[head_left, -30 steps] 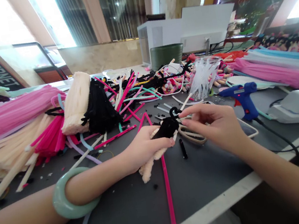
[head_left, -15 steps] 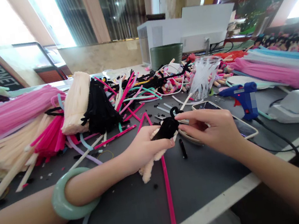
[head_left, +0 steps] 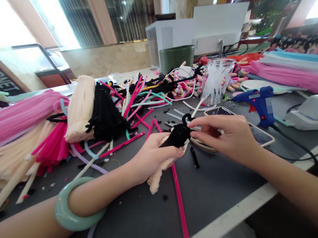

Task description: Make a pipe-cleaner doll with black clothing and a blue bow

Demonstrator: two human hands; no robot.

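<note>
A small pipe-cleaner doll [head_left: 176, 137] with a black top and cream limbs lies in my left hand [head_left: 152, 154], the fingers closed round its body. Its cream leg end hangs below my palm. From the black top a black pipe-cleaner loop [head_left: 187, 117] curls up. My right hand [head_left: 224, 130] pinches at the base of that loop with thumb and forefinger. Under the doll a long bright pink pipe cleaner [head_left: 180, 208] runs down over the table's front edge. Close by on the table lies a short black stick [head_left: 194, 157].
Bundles of cream [head_left: 80, 109], black [head_left: 107, 115] and pink pipe cleaners [head_left: 14, 119] pile up at the left. A blue glue gun [head_left: 258, 105] stands at the right, near a phone [head_left: 259, 133] and a white power strip [head_left: 316, 118]. Behind is a clear cup of glue sticks [head_left: 218, 81].
The doll has turned slightly in my left hand, whose thumb has shifted a little lower on it. My right hand keeps its pinch almost in place.
</note>
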